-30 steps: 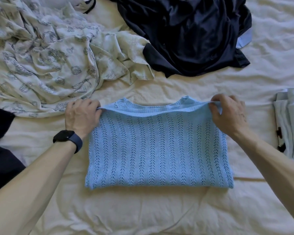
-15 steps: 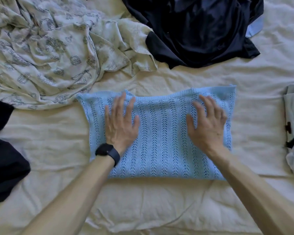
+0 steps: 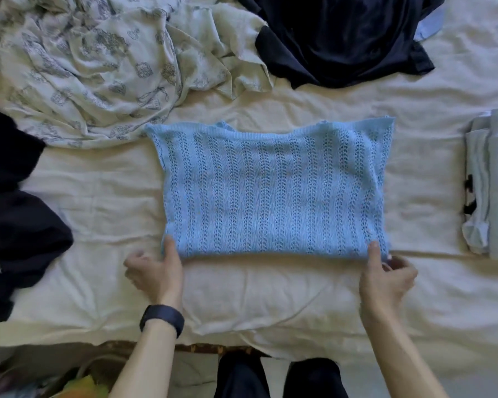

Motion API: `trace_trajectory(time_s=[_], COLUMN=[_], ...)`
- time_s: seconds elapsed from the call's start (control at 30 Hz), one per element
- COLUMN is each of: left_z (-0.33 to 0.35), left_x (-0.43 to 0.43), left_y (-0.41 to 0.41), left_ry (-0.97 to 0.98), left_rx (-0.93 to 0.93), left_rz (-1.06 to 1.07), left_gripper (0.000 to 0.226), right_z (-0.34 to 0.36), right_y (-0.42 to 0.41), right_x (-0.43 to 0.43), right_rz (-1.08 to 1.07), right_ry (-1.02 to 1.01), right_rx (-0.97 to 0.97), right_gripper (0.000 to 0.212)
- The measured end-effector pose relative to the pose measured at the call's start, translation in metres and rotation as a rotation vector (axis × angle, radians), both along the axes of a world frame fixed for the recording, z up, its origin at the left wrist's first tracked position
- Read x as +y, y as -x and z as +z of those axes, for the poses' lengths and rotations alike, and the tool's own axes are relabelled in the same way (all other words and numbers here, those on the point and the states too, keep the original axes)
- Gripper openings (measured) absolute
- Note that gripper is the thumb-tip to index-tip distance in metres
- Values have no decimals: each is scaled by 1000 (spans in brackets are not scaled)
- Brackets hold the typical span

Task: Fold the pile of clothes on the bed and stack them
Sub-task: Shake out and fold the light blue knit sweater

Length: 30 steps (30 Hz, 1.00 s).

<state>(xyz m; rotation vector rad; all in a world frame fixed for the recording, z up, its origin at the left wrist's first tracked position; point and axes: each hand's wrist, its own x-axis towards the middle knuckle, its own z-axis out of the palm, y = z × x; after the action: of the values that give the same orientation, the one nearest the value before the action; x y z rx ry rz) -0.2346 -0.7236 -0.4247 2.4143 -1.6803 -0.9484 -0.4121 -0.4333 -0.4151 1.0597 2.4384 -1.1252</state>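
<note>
Corners decide this step. The light-blue openwork knit sweater (image 3: pixel 273 191) lies folded into a rough rectangle in the middle of the cream bed sheet (image 3: pixel 270 285), with its near edge toward the person. The left hand (image 3: pixel 156 272), a black wristband (image 3: pixel 161 318) on its wrist, pinches the near left corner, thumb on top and fingers curled beside the edge. The right hand (image 3: pixel 385 275) grips the near right corner the same way (its fingertips are partly hidden by the knit).

The step in hand looks like either one more fold away from the body or a lift to the stack. To do it well, both corners should rise together and level, with every layer caught in each pinch, since loose open knit stretches and sags in the middle. The far edge flares wider at its right end and wants squaring.

The folded pale grey pile (image 3: pixel 492 182) at the right edge is the likely destination. Not yet folded are the cream patterned fabric (image 3: pixel 92 67), the dark navy garment (image 3: pixel 342 38) at the far side, and another dark garment (image 3: pixel 15 202) at the left.
</note>
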Motion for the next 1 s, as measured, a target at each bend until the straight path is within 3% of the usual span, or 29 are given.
trace_trajectory(time_s=[0.07, 0.13, 0.23, 0.3, 0.37, 0.53, 0.6, 0.7, 0.77, 0.83, 0.9, 1.0], left_z=[9, 15, 11, 9, 5, 3, -1, -3, 0, 6, 12, 2], left_x=[9, 10, -6, -16, -22, -36, -37, -29, -18, -1, 23, 58], left_y=[9, 16, 14, 5, -7, -37, -51, -51, -41, -26, -4, 35], left_ry=[-321, -551, -489, -419, -279, -32, -84, -194, -94, 142, 324, 197], left_rx=[234, 520, 663, 607, 536, 442, 331, 278, 195, 57, 39, 39], left_rz=[344, 516, 622, 594, 525, 524, 421, 222, 52, -272, -675, -1178], left_gripper=[55, 43, 23, 15, 6, 27, 29, 43, 48, 51, 56, 66], right_z=[5, 10, 11, 13, 15, 18, 15, 10, 8, 13, 22, 16], right_y=[-5, 3, 22, 31, 32, 30, 28, 22, 14, 4, -11, -33], right_x=[-9, -17, -19, -12, 0, 32, 36, 31, 27, 14, -15, -68], right_rz=[-341, -467, -547, -567, -536, -520, -490, -381, -221, 12, 351, 945], right_ry=[367, 536, 556, 558, 532, 471, 449, 361, 106, -202, -283, -274], right_rx=[-218, -297, -169, -112, -126, -124, -135, -155, -178, -73, 171, 387], right_gripper=[58, 52, 34, 25, 31, 29, 33, 15, 34, 56, 63, 59])
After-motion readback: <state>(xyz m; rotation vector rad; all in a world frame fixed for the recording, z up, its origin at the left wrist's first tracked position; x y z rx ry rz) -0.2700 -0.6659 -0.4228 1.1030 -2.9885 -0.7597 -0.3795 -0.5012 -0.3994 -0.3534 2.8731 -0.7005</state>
